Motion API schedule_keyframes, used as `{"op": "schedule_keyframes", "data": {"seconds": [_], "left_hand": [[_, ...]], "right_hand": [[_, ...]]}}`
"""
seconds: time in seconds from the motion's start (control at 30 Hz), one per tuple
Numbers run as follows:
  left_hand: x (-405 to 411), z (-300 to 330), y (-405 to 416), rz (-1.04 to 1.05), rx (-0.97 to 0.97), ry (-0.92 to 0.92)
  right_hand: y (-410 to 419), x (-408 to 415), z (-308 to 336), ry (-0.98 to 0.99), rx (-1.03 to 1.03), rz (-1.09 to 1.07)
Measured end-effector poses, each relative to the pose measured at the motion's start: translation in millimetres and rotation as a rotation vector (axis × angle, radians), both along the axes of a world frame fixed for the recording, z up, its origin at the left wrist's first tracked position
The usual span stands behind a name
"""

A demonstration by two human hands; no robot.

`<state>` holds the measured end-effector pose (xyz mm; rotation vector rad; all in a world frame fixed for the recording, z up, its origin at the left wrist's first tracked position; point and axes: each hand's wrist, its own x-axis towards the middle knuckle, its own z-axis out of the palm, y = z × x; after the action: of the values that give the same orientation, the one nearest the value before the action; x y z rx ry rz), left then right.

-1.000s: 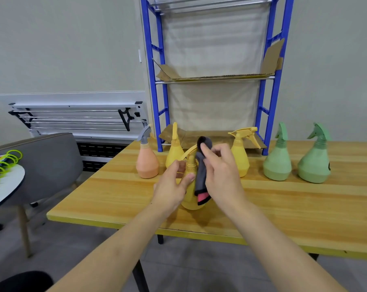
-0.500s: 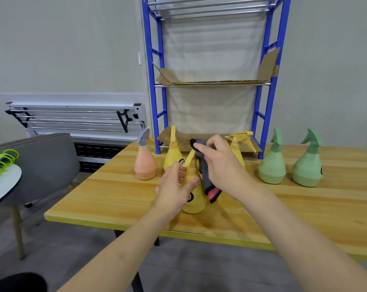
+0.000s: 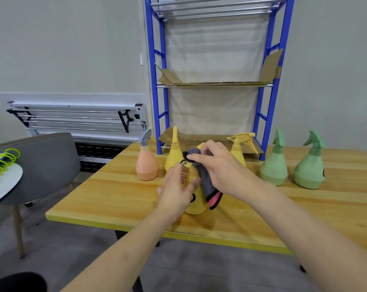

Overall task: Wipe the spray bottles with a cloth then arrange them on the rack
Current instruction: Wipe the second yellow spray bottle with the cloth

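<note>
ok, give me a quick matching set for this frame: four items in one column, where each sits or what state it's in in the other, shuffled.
1. cloth
2. orange bottle
3. cardboard sheet
4. front yellow bottle

a. on the rack's middle shelf
b. gripped by the left hand
c. standing leftmost on the table
d. held by the right hand

Pairs: 1-d, 2-c, 3-a, 4-b

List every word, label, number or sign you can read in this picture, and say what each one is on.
No text can be read anywhere.
Held yellow spray bottle: small dark round mark on its front, partly hidden by the left hand, too blurred to read.
Yellow bottle behind it: similar dark mark, too small to read.
Far right green bottle: dark mark at its edge, unreadable.
</note>
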<state>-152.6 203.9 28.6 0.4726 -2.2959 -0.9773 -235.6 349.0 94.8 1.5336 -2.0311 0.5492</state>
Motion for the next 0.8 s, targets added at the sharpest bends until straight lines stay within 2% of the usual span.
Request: {"op": "schedule_keyframes", "data": {"seconds": [0.2,0.4,0.57,0.8], "left_hand": [[0.6,-1.5,-1.0,-0.006,-0.008,-0.011],[7.4,0.2,-9.8,-0.03,-0.025,-0.035],[11.8,-4.2,-14.9,-0.077,0.13,0.033],[2.9,10.5,8.9,0.149,0.099,0.033]], "right_hand": [[-6.4,-22.1,4.4,-0.208,-0.15,-0.112],[5.5,-15.7,-2.7,-0.365,-0.255,-0.132],[19.8,-11.5,-3.1,-0.444,-0.345,-0.148],[30.4,-4.5,-6.8,-0.513,-0.417,-0.151]]}}
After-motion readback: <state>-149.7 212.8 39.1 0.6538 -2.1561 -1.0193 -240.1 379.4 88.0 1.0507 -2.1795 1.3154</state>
